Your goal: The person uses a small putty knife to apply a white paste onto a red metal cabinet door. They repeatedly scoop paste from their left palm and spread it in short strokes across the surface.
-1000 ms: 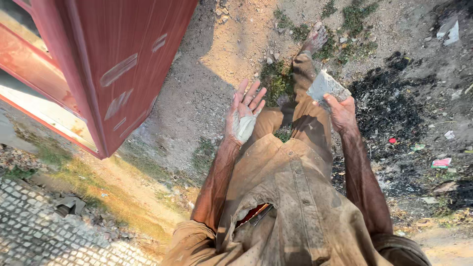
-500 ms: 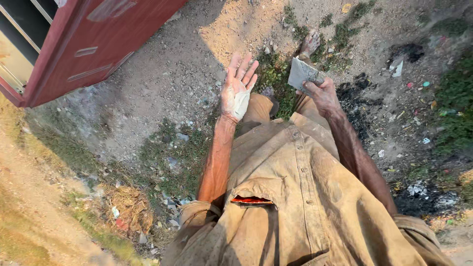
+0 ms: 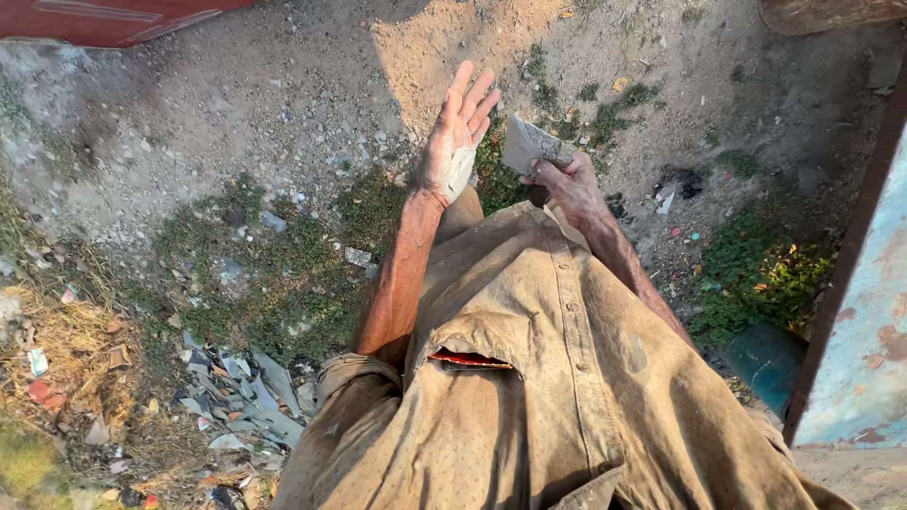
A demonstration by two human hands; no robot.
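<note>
My left hand (image 3: 456, 132) is raised in front of me with the fingers spread apart; its palm is smeared with pale grey paste and holds nothing. My right hand (image 3: 567, 185) is closed on a flat grey trowel blade (image 3: 531, 144), tilted up just right of the left hand. The two hands are a short gap apart. My tan, dusty shirt (image 3: 539, 378) fills the lower middle of the head view, with a red item peeking from its chest pocket (image 3: 470, 359).
Bare dirt and gravel ground (image 3: 283, 94) lies ahead, with grass patches (image 3: 765, 274). Scattered litter and broken scraps (image 3: 236, 397) lie at lower left. A red door edge (image 3: 113, 19) is at top left. A rusty pale-blue metal panel (image 3: 864, 312) stands at right.
The view has swung right: the red door has slid off to the top left and the blue panel has come in at right. Both hands keep the same pose.
</note>
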